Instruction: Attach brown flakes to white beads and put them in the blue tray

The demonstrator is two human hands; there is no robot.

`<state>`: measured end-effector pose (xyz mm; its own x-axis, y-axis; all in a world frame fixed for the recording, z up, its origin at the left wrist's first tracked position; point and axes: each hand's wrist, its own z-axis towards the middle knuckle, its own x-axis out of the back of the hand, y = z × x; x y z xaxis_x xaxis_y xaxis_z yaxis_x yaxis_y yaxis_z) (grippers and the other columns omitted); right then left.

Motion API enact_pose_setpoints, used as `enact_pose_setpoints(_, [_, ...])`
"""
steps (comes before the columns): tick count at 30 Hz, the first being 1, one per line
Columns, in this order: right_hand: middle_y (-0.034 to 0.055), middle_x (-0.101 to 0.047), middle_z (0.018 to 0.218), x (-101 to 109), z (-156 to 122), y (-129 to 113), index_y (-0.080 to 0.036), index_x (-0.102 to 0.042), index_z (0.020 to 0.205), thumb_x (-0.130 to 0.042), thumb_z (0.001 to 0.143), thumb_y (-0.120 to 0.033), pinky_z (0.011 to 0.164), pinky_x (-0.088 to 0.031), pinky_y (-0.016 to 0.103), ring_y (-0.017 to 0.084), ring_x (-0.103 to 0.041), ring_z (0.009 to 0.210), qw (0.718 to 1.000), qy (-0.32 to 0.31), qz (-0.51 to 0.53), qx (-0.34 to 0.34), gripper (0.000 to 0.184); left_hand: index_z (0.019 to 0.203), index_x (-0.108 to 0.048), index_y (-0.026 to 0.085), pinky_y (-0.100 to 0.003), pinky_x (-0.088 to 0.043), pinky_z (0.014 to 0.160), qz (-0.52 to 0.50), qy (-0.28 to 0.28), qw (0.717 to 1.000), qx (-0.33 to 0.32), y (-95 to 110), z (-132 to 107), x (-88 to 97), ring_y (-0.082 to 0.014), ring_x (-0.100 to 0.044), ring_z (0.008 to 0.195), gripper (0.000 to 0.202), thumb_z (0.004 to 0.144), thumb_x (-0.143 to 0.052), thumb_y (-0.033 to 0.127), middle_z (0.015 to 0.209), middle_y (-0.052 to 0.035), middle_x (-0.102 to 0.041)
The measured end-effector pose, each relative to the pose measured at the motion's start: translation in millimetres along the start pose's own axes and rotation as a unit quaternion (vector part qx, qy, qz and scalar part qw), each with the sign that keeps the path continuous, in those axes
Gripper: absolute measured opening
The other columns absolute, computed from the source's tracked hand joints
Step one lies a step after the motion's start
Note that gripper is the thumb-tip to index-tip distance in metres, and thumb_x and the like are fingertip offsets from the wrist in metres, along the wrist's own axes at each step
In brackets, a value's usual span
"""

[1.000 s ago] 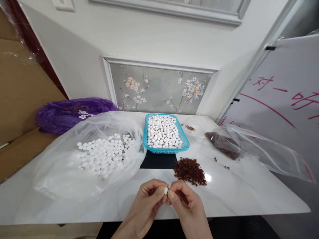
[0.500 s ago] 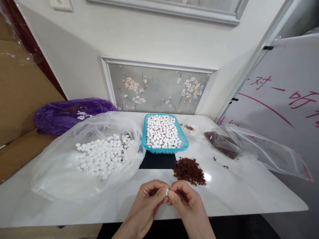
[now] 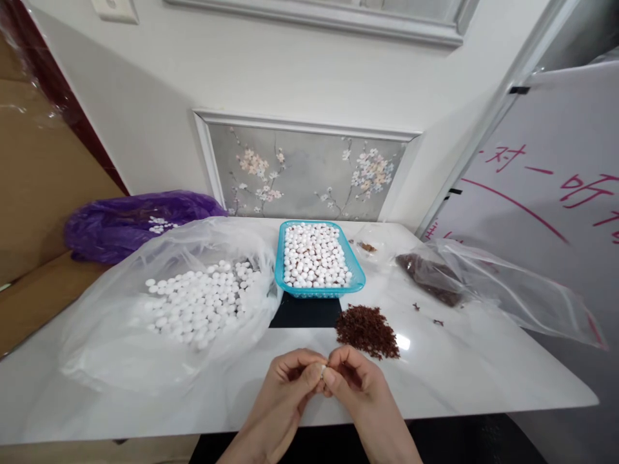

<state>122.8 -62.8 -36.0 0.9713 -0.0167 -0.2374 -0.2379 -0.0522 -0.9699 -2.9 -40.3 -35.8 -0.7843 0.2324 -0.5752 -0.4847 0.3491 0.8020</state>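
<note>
Where both hands meet, head view, a small round white bead [image 3: 323,370] sits mostly hidden between fingertips: left hand [image 3: 289,388] grip pinched on it, right hand [image 3: 360,390] grip likewise, above the white marbled tabletop [image 3: 464,380]. Just beyond, loose reddish-brown heap of small bits [image 3: 367,330]. Farther back, turquoise rectangular plastic basket [image 3: 356,274] holding white balls; leftward, translucent plastic bag [image 3: 109,328] with more.
</note>
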Motion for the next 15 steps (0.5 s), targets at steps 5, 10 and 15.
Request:
enact_pose_setpoints(5, [-0.0029, -0.053, 0.064, -4, 0, -4, -0.02, -0.048, 0.071, -0.064, 0.079, -0.032, 0.062, -0.041, 0.025, 0.014, -0.05, 0.064, 1.0, 0.012, -0.007, 0.005, 0.022, 0.072, -0.072, 0.014, -0.023, -0.043, 0.066, 0.007, 0.01, 1.0, -0.013, 0, 0, -0.5, -0.0099, -0.05, 0.062, 0.009, 0.074, -0.069, 0.022, 0.063, -0.0007, -0.059])
enact_pose_setpoints(10, [-0.0001, -0.057, 0.072, 4, -4, -1, -0.019, -0.052, 0.084, -0.058, 0.085, -0.037, 0.068, -0.043, 0.028, 0.014, -0.053, 0.069, 0.998, -0.035, 0.047, 0.001, 0.019, 0.08, -0.072, 0.015, -0.019, -0.047, 0.063, -0.067, 0.033, 0.996, 0.042, -1, 0, 2.7, -0.0071, -0.054, 0.058, 0.013, 0.075, -0.069, 0.026, 0.065, -0.0003, -0.061])
enact_pose_setpoints(15, [-0.001, -0.053, 0.07, 24, -3, 12, -0.019, -0.055, 0.079, -0.052, 0.088, -0.039, 0.064, -0.04, 0.023, 0.014, -0.05, 0.068, 0.989, 0.062, -0.126, 0.052, 0.022, 0.078, -0.071, 0.012, -0.016, -0.051, 0.067, -0.096, 0.049, 0.993, 0.054, 2, -1, 4.9, -0.0063, -0.058, 0.065, 0.011, 0.076, -0.068, 0.023, 0.075, -0.0019, -0.063])
